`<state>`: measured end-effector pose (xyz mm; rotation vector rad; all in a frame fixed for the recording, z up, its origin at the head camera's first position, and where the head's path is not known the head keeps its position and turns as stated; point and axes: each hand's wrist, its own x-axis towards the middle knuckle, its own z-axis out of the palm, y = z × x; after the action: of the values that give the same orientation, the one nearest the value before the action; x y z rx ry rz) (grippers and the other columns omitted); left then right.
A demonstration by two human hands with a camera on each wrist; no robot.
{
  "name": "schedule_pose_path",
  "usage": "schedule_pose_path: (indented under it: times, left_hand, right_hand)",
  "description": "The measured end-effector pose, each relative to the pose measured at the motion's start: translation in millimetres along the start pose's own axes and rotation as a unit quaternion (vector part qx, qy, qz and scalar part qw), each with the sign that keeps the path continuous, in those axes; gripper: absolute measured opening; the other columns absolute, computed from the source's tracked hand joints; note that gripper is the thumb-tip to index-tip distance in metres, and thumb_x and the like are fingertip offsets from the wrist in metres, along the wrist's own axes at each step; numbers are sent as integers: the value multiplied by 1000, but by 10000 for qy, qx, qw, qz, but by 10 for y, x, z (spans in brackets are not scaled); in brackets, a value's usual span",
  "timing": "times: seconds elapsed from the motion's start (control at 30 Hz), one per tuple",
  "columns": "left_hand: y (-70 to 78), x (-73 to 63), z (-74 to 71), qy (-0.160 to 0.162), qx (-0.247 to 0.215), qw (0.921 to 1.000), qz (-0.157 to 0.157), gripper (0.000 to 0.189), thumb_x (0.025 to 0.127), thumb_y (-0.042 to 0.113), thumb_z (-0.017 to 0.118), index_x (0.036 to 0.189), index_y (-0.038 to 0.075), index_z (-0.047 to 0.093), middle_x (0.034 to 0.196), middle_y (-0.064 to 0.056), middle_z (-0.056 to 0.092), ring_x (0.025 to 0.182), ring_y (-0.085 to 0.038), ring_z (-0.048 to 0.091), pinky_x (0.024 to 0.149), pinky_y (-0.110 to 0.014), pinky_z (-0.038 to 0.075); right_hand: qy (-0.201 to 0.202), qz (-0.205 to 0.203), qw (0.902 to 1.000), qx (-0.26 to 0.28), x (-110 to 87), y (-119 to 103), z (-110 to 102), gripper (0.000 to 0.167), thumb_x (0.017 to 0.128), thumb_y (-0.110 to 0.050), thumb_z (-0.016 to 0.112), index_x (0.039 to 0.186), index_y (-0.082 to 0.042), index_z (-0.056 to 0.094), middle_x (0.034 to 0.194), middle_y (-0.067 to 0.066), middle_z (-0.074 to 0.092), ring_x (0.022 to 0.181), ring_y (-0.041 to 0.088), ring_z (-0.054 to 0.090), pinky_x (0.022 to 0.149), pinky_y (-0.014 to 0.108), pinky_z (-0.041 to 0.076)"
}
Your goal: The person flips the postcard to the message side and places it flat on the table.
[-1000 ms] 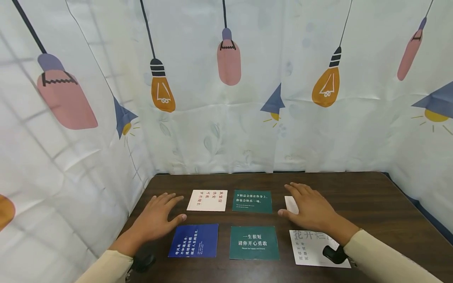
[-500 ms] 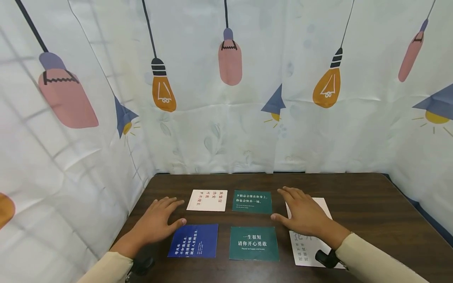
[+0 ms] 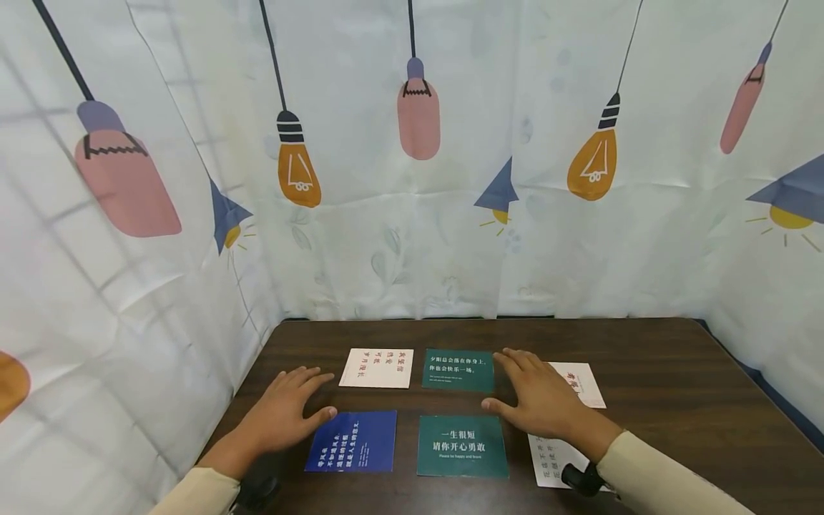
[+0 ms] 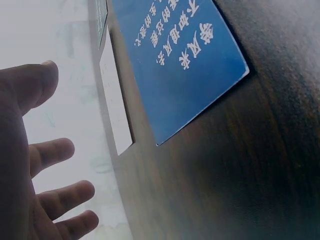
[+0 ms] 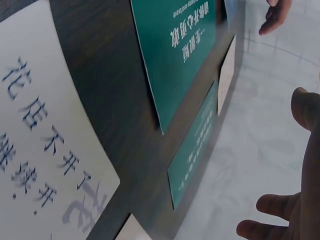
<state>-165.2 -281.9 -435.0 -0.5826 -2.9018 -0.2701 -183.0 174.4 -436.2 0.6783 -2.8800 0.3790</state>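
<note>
My left hand (image 3: 282, 411), fingers spread, is held over the table beside a blue card (image 3: 354, 443) with white writing. Behind that lies a white card with red writing (image 3: 376, 368). Two green cards fill the middle column, a back one (image 3: 458, 383) and a front one (image 3: 462, 465). Over the right column my right hand (image 3: 547, 397) hovers with straight, spread fingers, holding nothing. It partly covers a white card with red print (image 3: 589, 390); the hand and wrist hide part of a white card with grey and dark writing (image 5: 45, 115).
The dark wood-grain table (image 3: 676, 400) carries the cards in two rows. A pale curtain (image 3: 360, 250) printed with lamps surrounds its back and sides. Black wrist devices, including one on the right wrist (image 3: 582, 478), sit by the beige sleeves.
My right hand has moved left, uncovering more of the back right white card. My left hand has shifted slightly down in the view. The cards have stayed in place.
</note>
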Motion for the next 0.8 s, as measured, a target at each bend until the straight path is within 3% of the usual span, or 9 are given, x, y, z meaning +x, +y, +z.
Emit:
schedule_pose_path:
  times: [0.17,0.8]
  left_hand:
    - [-20,-17,19,-2,-23,10000,9,61,94,51,69,140,11,62,140,-20,57,133,-46,48,109,-70,27]
    - [-23,-78,73,-169,-97,9998,-74,63,94,56,67,140,13,61,141,-20,57,134,-48,47,109,-70,27]
  right_hand:
    - [-30,-31,10000,28,19,-67,38,88,91,-68,63,152,-7,48,153,17,45,140,42,43,108,63,35]
    - [-336,-161,9990,257,65,-248,125,87,91,-67,63,152,-6,48,154,16,45,141,39,41,109,61,35]
